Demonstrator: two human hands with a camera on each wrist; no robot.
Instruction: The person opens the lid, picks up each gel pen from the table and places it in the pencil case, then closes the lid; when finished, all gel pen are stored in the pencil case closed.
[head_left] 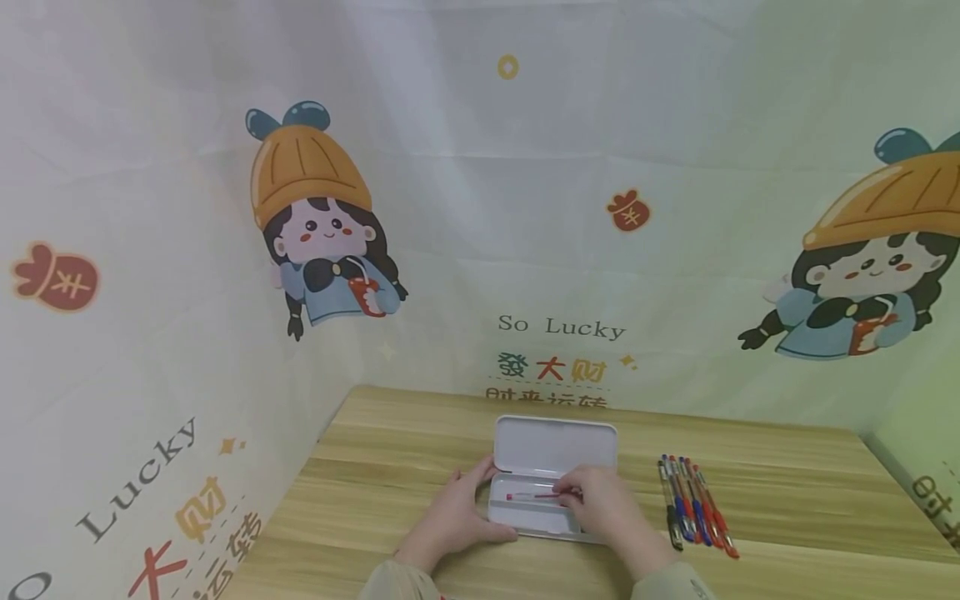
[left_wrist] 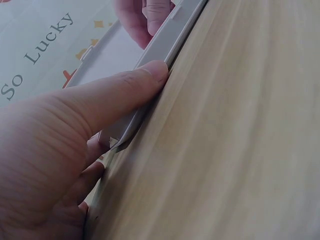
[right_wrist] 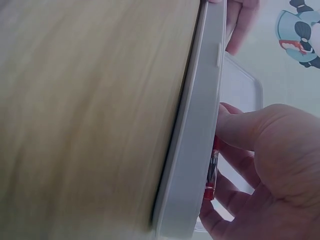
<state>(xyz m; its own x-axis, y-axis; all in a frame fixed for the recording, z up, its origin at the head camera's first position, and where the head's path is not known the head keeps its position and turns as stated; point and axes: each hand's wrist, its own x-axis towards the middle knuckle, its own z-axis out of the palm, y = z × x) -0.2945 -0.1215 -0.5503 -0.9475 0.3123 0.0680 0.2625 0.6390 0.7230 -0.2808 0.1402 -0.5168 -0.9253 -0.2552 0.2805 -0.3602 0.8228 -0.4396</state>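
Observation:
A pale pencil case (head_left: 551, 521) lies on the table with its lid (head_left: 555, 443) standing open at the back. My left hand (head_left: 459, 512) grips the case's left end, the thumb (left_wrist: 150, 75) along the front wall and the other fingers round the end. Over the right part of the case is my right hand (head_left: 600, 500). It pinches a red pen (head_left: 542, 495) between thumb and fingers; the pen lies lengthwise within the case. In the right wrist view, the clear and red part of the pen (right_wrist: 212, 175) shows below the thumb, partly behind the front wall.
To the right of the case, several pens (head_left: 693, 504) with black, blue and red grips lie side by side on the wooden table (head_left: 405, 450). A printed cloth (head_left: 450, 208) with cartoon figures hangs behind the table and along its sides.

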